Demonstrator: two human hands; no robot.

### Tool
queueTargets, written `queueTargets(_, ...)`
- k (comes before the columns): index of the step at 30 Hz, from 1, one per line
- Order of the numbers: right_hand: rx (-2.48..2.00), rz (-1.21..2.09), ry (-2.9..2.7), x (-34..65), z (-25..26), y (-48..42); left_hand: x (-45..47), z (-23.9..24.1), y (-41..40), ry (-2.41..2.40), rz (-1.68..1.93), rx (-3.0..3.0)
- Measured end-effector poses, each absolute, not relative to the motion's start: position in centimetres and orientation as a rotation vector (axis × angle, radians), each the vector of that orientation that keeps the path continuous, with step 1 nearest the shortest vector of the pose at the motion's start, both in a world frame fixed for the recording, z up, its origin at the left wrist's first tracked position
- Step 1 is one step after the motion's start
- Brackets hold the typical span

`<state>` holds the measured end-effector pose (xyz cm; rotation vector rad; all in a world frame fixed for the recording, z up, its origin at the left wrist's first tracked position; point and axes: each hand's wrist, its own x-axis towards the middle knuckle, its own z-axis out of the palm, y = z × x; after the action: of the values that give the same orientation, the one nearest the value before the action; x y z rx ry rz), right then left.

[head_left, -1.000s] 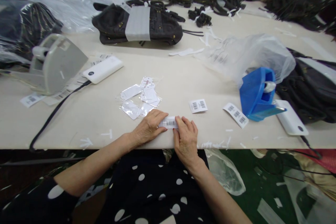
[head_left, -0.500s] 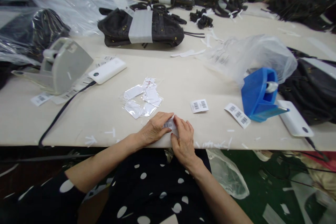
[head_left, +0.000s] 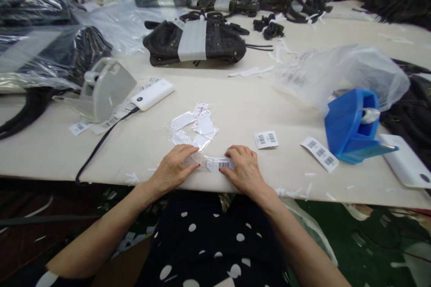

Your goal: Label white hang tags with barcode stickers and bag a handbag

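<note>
A white hang tag with a barcode sticker [head_left: 215, 164], in clear plastic, lies near the table's front edge. My right hand [head_left: 247, 168] grips its right end, thumb below and fingers above. To its left, my left hand [head_left: 175, 166] rests on the table with thumb and forefinger apart, beside a clear bit of plastic at the tag's end. Just beyond is a loose pile of white tags in clear sleeves [head_left: 204, 125]. A small sheet of barcode stickers [head_left: 266, 140] sits past my right hand, and a longer barcode strip [head_left: 319, 154] lies farther right.
A blue tape dispenser [head_left: 350, 125] and a white power bank [head_left: 407, 161] stand at right. A grey dispenser [head_left: 107, 89] and another power bank [head_left: 153, 94] are at left. A black bag [head_left: 222, 42] lies farther back, near a clear plastic bag [head_left: 360, 69]. People sit across the table.
My hands have moved apart, the left one leftward off the tag. More of the tag and its barcode now shows. The camera view has shifted, so everything appears farther right.
</note>
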<state>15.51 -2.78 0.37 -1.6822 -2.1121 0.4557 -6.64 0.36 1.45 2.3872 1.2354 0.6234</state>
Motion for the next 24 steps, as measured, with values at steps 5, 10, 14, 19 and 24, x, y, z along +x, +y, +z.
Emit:
queueTargets(5,-1.649,0.775,-1.953,16.5,0.6,-3.0,-5.4,1.7,0.9,1.13,0.584,2.342)
queueTargets(10,-1.513,1.116,-1.628,17.7,0.4,-3.6,-4.5,2.6,1.6,1.127,0.453,1.98)
queueTargets(14,-1.417,1.262,-1.476,18.1,0.3,-3.7,-3.9,3.5,1.6,1.12,0.385,1.823)
queueTargets(19,-1.36,1.36,-1.38,17.5,0.4,-4.0,-2.9,3.6,1.3,1.128,0.429,1.746)
queueTargets(24,-1.351,1.383,-1.292,17.3,0.6,-4.4,-2.4,3.2,1.2,1.077,0.425,1.601)
